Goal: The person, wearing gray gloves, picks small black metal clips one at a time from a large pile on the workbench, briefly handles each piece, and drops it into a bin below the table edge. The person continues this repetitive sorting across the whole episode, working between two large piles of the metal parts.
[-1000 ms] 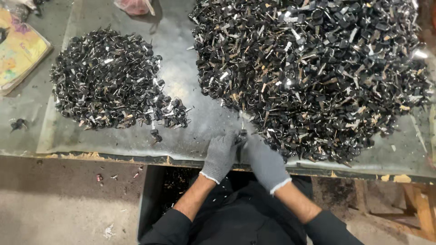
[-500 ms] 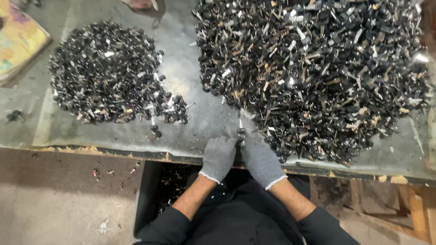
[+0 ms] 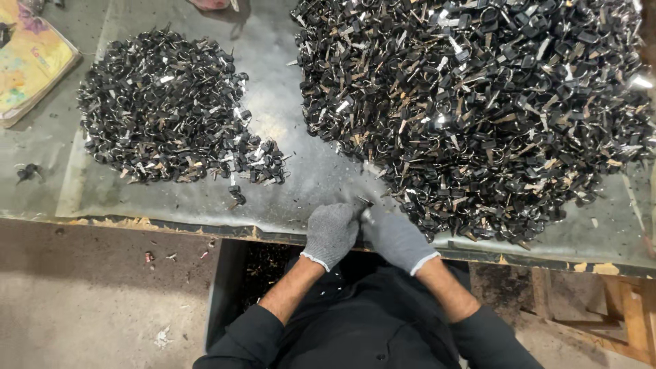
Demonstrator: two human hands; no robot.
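My left hand point(image 3: 331, 232) and my right hand point(image 3: 396, 238), both in grey knit gloves, are pressed together at the near edge of the metal table point(image 3: 301, 171). Between the fingertips they pinch one small black-and-metal piece point(image 3: 362, 205), mostly hidden by the gloves. Just beyond my right hand spreads a large heap of small black and silver parts point(image 3: 478, 102). A smaller heap of the same kind of parts point(image 3: 164, 113) lies to the left, well apart from my left hand.
A colourful flat book or board point(image 3: 31, 58) lies at the table's far left corner. A stray black part point(image 3: 27, 172) sits near the left edge. Below the table are a dark bin point(image 3: 239, 273), concrete floor and a wooden frame point(image 3: 615, 314).
My hands stay together at the table's edge, barely moved. The view has shifted slightly.
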